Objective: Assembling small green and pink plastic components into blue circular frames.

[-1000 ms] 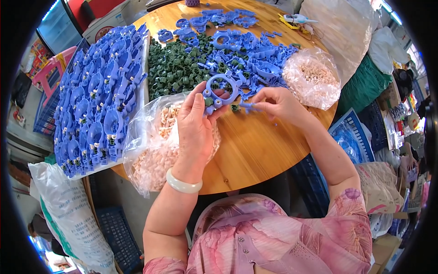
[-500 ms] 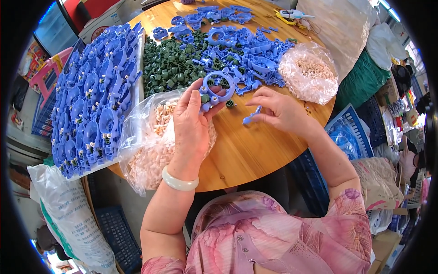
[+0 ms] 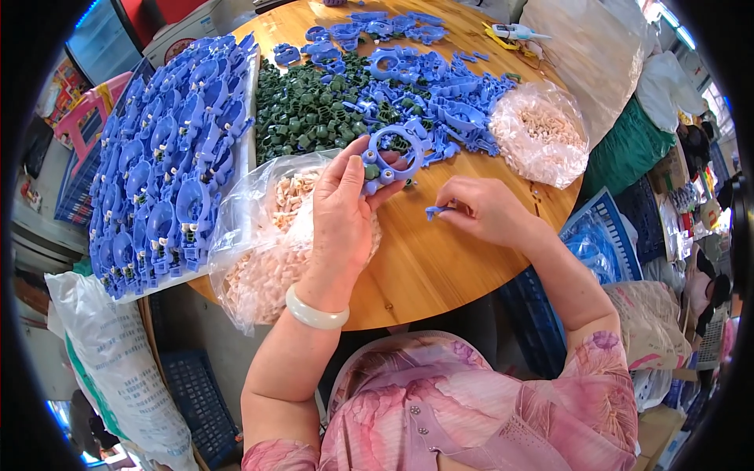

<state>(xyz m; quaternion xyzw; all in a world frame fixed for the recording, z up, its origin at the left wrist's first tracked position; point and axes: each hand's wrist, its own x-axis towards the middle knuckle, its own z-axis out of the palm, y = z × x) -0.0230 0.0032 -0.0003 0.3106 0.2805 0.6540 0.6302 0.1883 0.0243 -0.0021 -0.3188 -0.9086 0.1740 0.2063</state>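
My left hand (image 3: 343, 212) grips a blue plastic ring-shaped part (image 3: 390, 157) with a small green piece fitted in it, held just above the round wooden table (image 3: 440, 267). To its right, my right hand (image 3: 487, 210) rests low on the tabletop and pinches a small blue pin (image 3: 434, 210) between its fingertips. A pile of small green pieces (image 3: 306, 106) and a heap of loose blue parts (image 3: 440, 94) lie behind both hands. Under my left hand sits an open clear bag of pale pink pieces (image 3: 271, 235).
A tray of several assembled blue parts (image 3: 169, 165) fills the table's left side. A second clear bag of pink pieces (image 3: 542, 137) sits at the right. Blue crates (image 3: 605, 235) stand by the table's right edge, and a white sack (image 3: 118, 369) stands on the floor at lower left.
My right hand has drawn back from the ring part and dropped to the tabletop with a small blue pin. My left hand still holds the ring part, shifted slightly.
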